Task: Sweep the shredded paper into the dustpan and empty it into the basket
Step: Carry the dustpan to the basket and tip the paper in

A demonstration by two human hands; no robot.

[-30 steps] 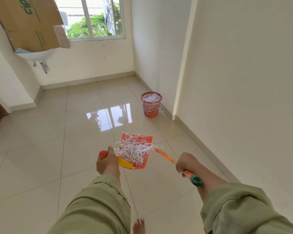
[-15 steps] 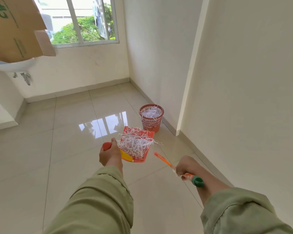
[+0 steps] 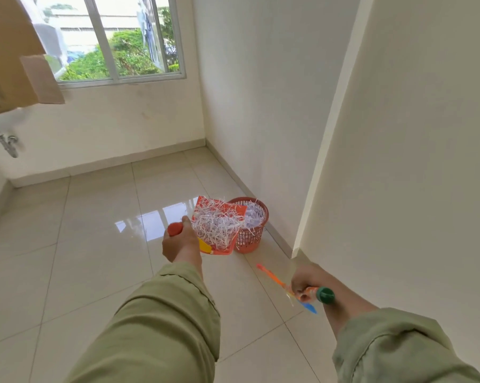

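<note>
My left hand (image 3: 178, 243) grips the red handle of an orange dustpan (image 3: 234, 210), held in the air and heaped with white shredded paper (image 3: 215, 226). The pan's right edge overlaps the rim of the red mesh basket (image 3: 251, 236), which stands on the floor by the right wall and holds more shreds. My right hand (image 3: 305, 281) grips the orange broom handle (image 3: 272, 277) near its green end cap, lower right; the broom's head is out of view.
A wall corner (image 3: 298, 250) juts out just right of the basket. Glossy tiled floor (image 3: 100, 244) stretches to the left. A sink with a cardboard box (image 3: 9, 51) on it hangs at the far left, below the window (image 3: 122, 42).
I have walked closer to the basket. The loaded dustpan has moved forward and now overlaps the basket's left rim. My right hand keeps the broom handle low at my side.
</note>
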